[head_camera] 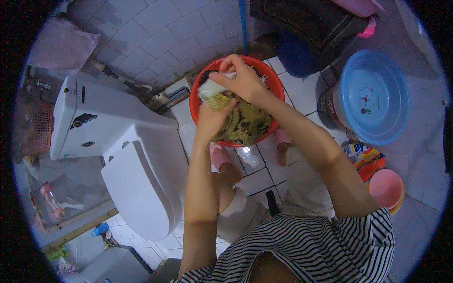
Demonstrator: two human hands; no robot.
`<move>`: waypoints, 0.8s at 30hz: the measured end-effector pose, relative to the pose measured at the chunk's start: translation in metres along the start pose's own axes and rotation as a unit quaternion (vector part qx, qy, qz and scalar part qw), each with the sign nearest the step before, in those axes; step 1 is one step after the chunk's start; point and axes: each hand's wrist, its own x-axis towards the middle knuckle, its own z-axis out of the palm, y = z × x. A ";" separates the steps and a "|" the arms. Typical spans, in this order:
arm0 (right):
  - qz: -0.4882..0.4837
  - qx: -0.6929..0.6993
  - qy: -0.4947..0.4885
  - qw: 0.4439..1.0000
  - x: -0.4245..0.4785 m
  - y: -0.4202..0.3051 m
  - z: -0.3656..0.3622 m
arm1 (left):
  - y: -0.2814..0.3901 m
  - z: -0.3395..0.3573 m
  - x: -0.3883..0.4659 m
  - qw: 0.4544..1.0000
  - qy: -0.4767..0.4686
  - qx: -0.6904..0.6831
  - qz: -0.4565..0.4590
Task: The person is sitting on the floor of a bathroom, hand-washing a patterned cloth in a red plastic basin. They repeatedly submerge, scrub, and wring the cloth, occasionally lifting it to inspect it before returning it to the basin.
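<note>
A red plastic basin point(279, 85) stands on the tiled floor before me, filled with wet-looking cloth. Olive cloth with dark patterning point(249, 122) bulges over its near side. Above it, a bunched white and yellow-green textured cloth point(211, 90) lies between my hands. My left hand point(214, 118) grips its near side, the fingers partly hidden by the cloth. From the right, my right hand point(244, 79) reaches over the basin and holds the white part, its thumb and fingers curled.
A white toilet point(141, 187) with its lid down stands left. At right, a blue basin point(375, 95) rests on a bucket point(327, 102), near a detergent bag point(357, 152) and a pink bowl point(385, 187). Dark cloth point(308, 24) hangs beyond. My pink slippers point(220, 157) flank the red basin.
</note>
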 end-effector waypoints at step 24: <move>-0.131 0.222 -0.090 0.962 -0.015 -0.003 0.039 | -0.038 -0.039 0.023 0.790 0.135 -0.572 -0.176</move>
